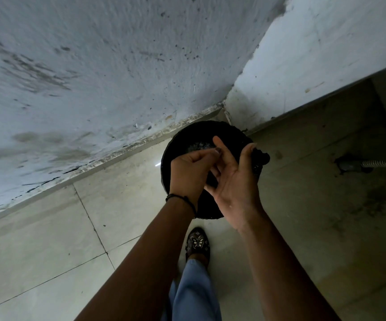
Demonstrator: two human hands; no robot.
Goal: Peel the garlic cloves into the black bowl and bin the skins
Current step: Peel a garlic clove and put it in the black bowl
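Left hand (189, 172) hangs over the black bin (231, 129) with its fingers curled in, their tips meeting the fingers of the right hand (233, 181); whether they pinch anything cannot be told. The right hand lies palm up and loosely spread, one finger pointing out across the bin's mouth. A dark thread band (182, 200) circles the left wrist. The bin stands on the floor, tucked into the corner where the stained wall (94, 66) meets a white block (303, 66), its far rim close to both. Bare floor tiles (48, 239) lie open on its left and near sides; to its right the floor runs under a ledge, where a ribbed hose (384, 162) lies. The bin is round and lined with a black bag bunched at the right rim (262, 158), and pale scraps (197, 145) lie inside. One patterned shoe (197, 243) stands just before it.
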